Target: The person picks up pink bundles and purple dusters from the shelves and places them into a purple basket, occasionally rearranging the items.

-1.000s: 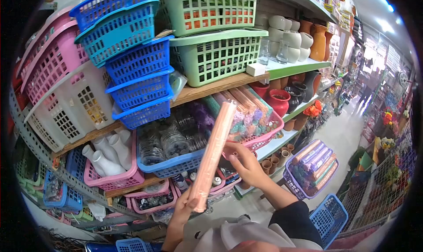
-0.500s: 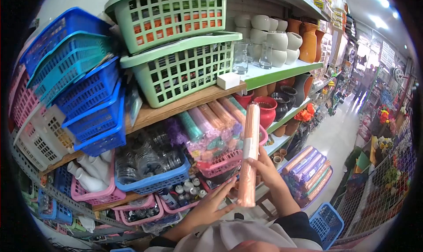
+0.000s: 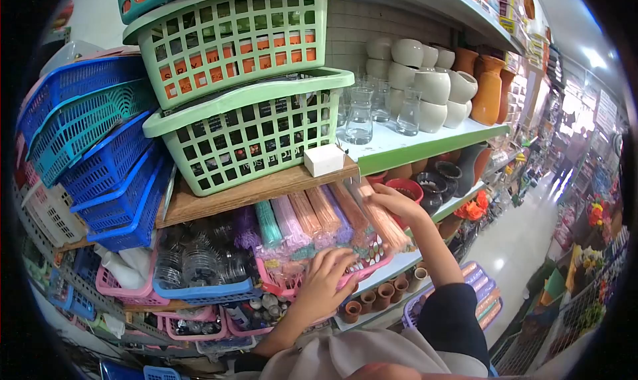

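Observation:
My right hand [image 3: 404, 206] grips a peach-coloured bundle [image 3: 384, 224] wrapped in clear film, tilted at the right end of a row of similar bundles under the wooden shelf. The row holds a teal bundle [image 3: 267, 224], a lilac bundle [image 3: 291, 222] and several peach ones, standing in a pink basket [image 3: 362, 273]. My left hand [image 3: 327, 277] rests at the basket's front with fingers spread, touching or just above the clear wrappers.
Green baskets [image 3: 252, 134] are stacked on the wooden shelf [image 3: 252, 198], beside a small white box [image 3: 324, 160]. Glass vases [image 3: 359, 117] stand further right. Blue baskets [image 3: 123, 174] are piled at left. A purple basket [image 3: 488, 293] of bundles is low on the right.
My right hand has carried the peach bundle forward and down to the row's right end. My left hand has moved up to the pink basket. The view has shifted closer to the shelf.

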